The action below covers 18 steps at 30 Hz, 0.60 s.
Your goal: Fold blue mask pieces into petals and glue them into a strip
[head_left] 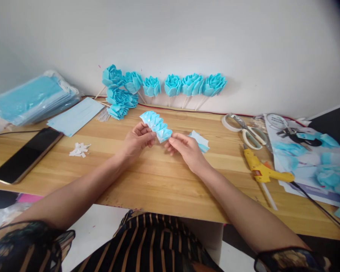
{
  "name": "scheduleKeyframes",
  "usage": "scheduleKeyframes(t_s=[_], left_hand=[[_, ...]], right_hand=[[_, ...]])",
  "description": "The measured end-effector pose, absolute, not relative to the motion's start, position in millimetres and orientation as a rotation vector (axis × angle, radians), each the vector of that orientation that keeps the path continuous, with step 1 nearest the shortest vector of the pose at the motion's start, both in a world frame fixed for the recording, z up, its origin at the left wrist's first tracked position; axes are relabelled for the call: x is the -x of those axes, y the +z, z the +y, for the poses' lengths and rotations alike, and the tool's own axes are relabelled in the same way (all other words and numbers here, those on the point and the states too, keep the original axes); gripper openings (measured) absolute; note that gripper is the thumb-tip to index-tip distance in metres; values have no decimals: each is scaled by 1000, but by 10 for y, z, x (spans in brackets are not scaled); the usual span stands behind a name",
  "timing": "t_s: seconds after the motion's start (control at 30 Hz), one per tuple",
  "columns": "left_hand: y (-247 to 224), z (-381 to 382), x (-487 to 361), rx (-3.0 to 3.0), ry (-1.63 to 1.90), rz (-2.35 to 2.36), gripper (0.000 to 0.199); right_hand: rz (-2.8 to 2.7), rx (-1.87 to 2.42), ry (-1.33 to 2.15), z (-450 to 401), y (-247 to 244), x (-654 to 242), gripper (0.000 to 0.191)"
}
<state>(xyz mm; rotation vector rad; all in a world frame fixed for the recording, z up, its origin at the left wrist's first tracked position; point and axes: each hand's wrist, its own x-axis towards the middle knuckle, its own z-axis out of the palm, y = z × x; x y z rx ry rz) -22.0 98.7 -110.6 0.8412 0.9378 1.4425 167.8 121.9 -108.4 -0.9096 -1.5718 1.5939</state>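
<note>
Over the middle of the wooden table, a folded blue strip (156, 125) with overlapping pointed layers is held between both hands. My left hand (140, 138) pinches its left part from below, thumb on the lower edge. The fingertips of my right hand (184, 147) close on its lower right end. Just behind my right hand a small blue and white piece (200, 140) lies flat on the wood. Several blue flowers on sticks, such as one blue flower (173, 85), lean against the wall behind.
The wooden table (158, 181) holds a phone (28, 154), white scraps (79, 149), a blue sheet (76, 116) and a plastic-wrapped blue stack (35, 99) at left. At right lie a yellow glue gun (265, 170) with a cord, scissors (253, 136) and a tape roll (229, 123).
</note>
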Motion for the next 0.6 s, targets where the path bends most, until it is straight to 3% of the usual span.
scheduleKeyframes(t_s=[0.43,0.6], left_hand=[[-1110,968,179,-845,1422,927,39],[-1098,978,193,-848,1412,923,41]], right_hand=[[-1632,957,1531,1217,-1079,-1668,26],[-1540,908,1599,1226,-1091,-1690,43]])
